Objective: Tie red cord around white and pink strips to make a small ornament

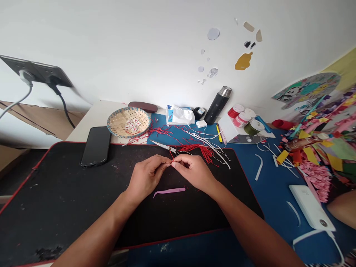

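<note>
With the pinched cord as the clock's centre and twelve toward the wall, the phone (96,147) lies at nine to ten o'clock and the basket (115,121), with small red-and-white bits in it, at ten. The left hand (147,174) comes in from eight, thumb and forefinger closed on a red cord (172,157). The scissors (161,145) lie just beyond the fingers, from eleven to twelve, and the tweezers (171,191) rest at six, on the black mat (194,218). The right hand (194,170) reaches in from four, its thumb and fingertips also closed on the cord, nearly touching the left's. Loose red strands (204,151) and white cords (215,144) spread at one to two.

The fingers hide most of the cord, so I cannot tell its shape there. Work this small seems to want a light, close pinch from both hands, even tension, and wrists low for steadiness. The cord's free end, near the blades and strands, is best kept clear of both.
</note>
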A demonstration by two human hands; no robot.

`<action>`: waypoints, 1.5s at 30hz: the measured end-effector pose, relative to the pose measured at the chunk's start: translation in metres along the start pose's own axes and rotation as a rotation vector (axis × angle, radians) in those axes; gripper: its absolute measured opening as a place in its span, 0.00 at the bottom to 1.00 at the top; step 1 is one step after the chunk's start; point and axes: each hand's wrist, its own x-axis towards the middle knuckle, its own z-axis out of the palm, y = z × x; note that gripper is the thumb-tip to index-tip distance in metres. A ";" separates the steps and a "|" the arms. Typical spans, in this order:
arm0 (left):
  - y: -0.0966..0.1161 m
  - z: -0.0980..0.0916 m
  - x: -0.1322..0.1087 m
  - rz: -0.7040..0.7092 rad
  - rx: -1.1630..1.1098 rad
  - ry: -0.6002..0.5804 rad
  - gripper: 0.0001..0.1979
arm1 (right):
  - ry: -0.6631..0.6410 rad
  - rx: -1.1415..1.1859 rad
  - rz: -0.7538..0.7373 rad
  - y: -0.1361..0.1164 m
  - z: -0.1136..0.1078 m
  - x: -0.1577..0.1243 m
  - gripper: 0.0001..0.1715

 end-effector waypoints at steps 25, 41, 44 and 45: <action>0.004 -0.005 0.002 0.190 0.237 -0.060 0.09 | -0.073 0.088 0.019 0.001 -0.008 0.003 0.10; 0.002 0.000 0.002 -0.247 -0.041 0.015 0.06 | -0.054 0.106 0.053 -0.003 0.000 0.003 0.06; 0.004 -0.001 0.004 -0.320 -0.116 -0.003 0.07 | -0.033 0.066 0.039 -0.001 0.002 0.002 0.03; 0.004 -0.001 0.005 -0.348 -0.153 -0.008 0.08 | -0.014 0.042 0.027 0.000 0.002 0.002 0.03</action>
